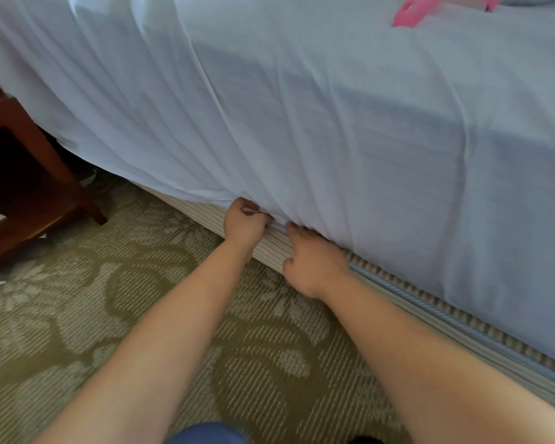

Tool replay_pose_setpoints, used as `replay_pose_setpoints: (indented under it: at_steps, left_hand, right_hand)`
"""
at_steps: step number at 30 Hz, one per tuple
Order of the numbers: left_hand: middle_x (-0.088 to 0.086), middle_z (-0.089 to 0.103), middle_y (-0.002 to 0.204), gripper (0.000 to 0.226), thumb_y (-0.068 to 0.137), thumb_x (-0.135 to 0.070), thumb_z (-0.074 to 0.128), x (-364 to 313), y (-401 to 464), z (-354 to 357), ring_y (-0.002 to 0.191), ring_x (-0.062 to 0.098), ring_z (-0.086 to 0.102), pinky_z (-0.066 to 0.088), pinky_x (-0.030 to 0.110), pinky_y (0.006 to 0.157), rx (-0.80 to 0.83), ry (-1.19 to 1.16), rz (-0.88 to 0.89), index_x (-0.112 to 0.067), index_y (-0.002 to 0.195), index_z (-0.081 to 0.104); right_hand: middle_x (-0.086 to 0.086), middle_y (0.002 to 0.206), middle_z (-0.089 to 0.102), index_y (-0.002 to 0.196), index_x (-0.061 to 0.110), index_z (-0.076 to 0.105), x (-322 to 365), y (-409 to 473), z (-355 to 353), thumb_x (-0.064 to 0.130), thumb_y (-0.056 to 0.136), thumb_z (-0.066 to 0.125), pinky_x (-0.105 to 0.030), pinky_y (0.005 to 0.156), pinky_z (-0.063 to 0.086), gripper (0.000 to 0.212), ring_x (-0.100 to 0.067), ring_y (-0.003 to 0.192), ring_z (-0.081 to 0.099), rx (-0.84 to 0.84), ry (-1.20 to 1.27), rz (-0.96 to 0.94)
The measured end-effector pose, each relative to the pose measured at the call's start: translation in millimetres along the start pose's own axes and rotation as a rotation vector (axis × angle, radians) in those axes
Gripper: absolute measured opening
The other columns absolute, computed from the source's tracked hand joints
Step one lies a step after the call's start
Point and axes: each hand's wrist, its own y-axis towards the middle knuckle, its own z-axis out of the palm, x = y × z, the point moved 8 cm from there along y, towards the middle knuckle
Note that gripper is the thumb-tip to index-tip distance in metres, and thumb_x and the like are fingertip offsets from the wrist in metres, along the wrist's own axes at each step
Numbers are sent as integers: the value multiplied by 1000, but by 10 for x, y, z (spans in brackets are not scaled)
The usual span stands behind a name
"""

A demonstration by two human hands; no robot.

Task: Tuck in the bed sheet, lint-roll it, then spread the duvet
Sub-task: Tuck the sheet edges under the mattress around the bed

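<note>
Both arms reach down to the bed's side. Left hand fingers curl round the bed sheet hem. Right hand fingertips push under the sheet edge, hidden; striped bed base beneath. Pink lint roller far beyond fingers; wooden nightstand left.

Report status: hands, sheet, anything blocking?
Left hand grips sheet hem; right hand fingers pushed under its edge. Sheet left of hands hangs untucked. Nothing blocking.

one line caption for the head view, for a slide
Both hands, left hand and right hand, tuck the bed sheet under the mattress edge.
</note>
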Motion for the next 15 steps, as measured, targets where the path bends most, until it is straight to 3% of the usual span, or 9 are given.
replay_pose_setpoints:
  at_steps: [2, 4, 5, 6, 9, 12, 15]
  left_hand:
    - [6, 58, 78, 22, 76, 3, 66, 22, -3, -25, 75, 20, 55, 37, 22, 52, 13, 1, 20, -16, 77, 54]
    - [1, 60, 78, 11, 81, -8, 68, -40, -40, -51, 80, 22, 59, 46, 27, 63, 12, 83, 102, -17, 83, 62]
    - [0, 62, 85, 5, 85, -14, 66, -92, -71, -58, 87, 23, 60, 49, 30, 72, 16, 209, 159, -17, 89, 67]
    - [2, 62, 95, 13, 90, -20, 61, -163, -100, -78, 95, 24, 59, 48, 30, 79, 1, 415, 245, -16, 99, 70]
    - [10, 57, 119, 30, 96, -20, 46, -399, -207, -93, 110, 27, 50, 44, 34, 86, -15, 969, 597, -11, 114, 70]
    - [12, 56, 131, 40, 97, -17, 36, -442, -234, -86, 120, 29, 50, 41, 37, 94, 173, 1157, 770, -6, 126, 61]
    - [3, 29, 155, 53, 96, -16, 32, -313, -207, -99, 142, 18, 27, 19, 40, 116, 349, 1406, 716, -13, 149, 29]
  right_hand:
    - [-2, 156, 26, 151, 17, 18, -22, 94, 35, 33, 90, 45, -36, 109, 30, 69, -24, 141, 26, 47, 2, 44]
    - [-3, 158, 21, 153, 17, 12, -19, 174, 91, 36, 89, 48, -38, 113, 24, 75, -24, 143, 21, 98, 9, 82]
    - [-4, 158, 19, 153, 16, 10, -22, 194, 124, 36, 88, 49, -38, 115, 21, 79, -24, 144, 19, 119, 8, 104]
    - [-6, 158, 19, 153, 15, 9, -21, 203, 144, 34, 87, 51, -38, 116, 20, 81, -25, 144, 19, 129, 0, 120]
    - [-8, 155, 26, 153, 11, 10, 48, 127, 139, 28, 85, 54, -37, 114, 24, 82, -25, 140, 26, 97, -57, 93]
    - [-9, 154, 27, 152, 7, 10, 127, -2, 83, 23, 87, 54, -34, 111, 27, 80, -25, 138, 31, -12, -116, 40]
    - [-9, 159, 15, 152, 5, 7, 274, -77, 93, 18, 91, 47, -32, 117, 12, 75, -22, 145, 18, -39, -171, -83]
